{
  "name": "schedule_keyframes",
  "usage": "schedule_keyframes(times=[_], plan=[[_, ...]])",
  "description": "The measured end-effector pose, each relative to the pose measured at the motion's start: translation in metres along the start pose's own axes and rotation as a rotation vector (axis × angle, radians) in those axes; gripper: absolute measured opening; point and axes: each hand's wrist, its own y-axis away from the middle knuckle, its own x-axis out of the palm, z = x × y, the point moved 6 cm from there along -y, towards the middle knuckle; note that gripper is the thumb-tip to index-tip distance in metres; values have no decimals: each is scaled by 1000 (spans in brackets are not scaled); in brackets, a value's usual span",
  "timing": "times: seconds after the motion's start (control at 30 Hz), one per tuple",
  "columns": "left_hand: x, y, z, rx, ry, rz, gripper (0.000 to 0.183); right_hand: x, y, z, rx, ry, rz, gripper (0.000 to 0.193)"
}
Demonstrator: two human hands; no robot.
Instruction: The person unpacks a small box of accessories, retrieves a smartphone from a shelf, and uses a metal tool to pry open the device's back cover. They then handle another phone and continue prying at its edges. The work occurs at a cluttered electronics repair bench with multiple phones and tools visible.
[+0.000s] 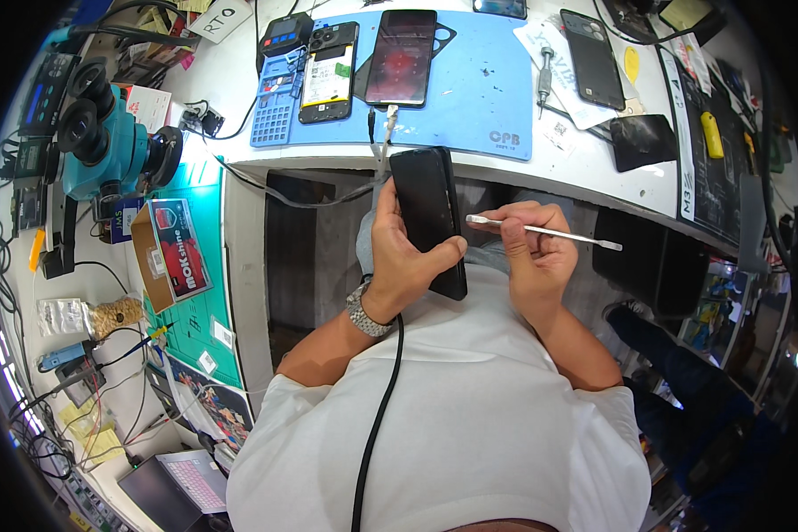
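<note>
My left hand (396, 257) is wrapped round a black smartphone (426, 199), thumb across its lower face and fingers along its left side. The phone is tilted in front of the bench edge, above my lap, with a second dark layer or edge showing along its right side. Just right of it, my right hand (541, 257) pinches a thin metal pry tool (581, 236) with flat ends. The tool's left tip points at the phone's right edge and appears a little apart from it. A metal-band watch (366, 312) is on my left wrist.
On the blue repair mat (483, 115) lie an opened phone (330, 80) with its battery showing and a phone with a lit reddish screen (402, 62). A white-ended cable (390, 124) hangs over the bench edge. At right are a screwdriver (545, 75) and a dark phone (592, 62); a teal microscope (115, 142) stands left.
</note>
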Motion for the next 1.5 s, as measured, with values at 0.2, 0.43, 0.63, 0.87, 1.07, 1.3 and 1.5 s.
schedule_keyframes(times=[0.2, 0.43, 0.63, 0.87, 1.07, 1.3, 1.5], plan=[[2, 2, -5, 87, -65, 7, 106, -4, -4, -3, 177, 146, 27, 20], [17, 9, -12, 213, -241, 131, 112, 3, -2, -7, 209, 551, 104, 25], [12, 9, -14, 27, 29, 239, 80, -6, 3, -8, 169, 362, -25, 15], [-6, 16, 1, -21, 65, 223, 42, -7, 0, -7, 186, 287, -7, 16], [-14, 13, -29, 184, -339, 142, 31, 5, -16, 26, -16, 414, -26, 31], [-14, 15, -50, 393, -502, 105, 36, 33, -32, 70, -242, 650, 210, 28], [-23, 16, -66, 517, -455, 22, 33, 48, -36, 72, -433, 655, 317, 30]])
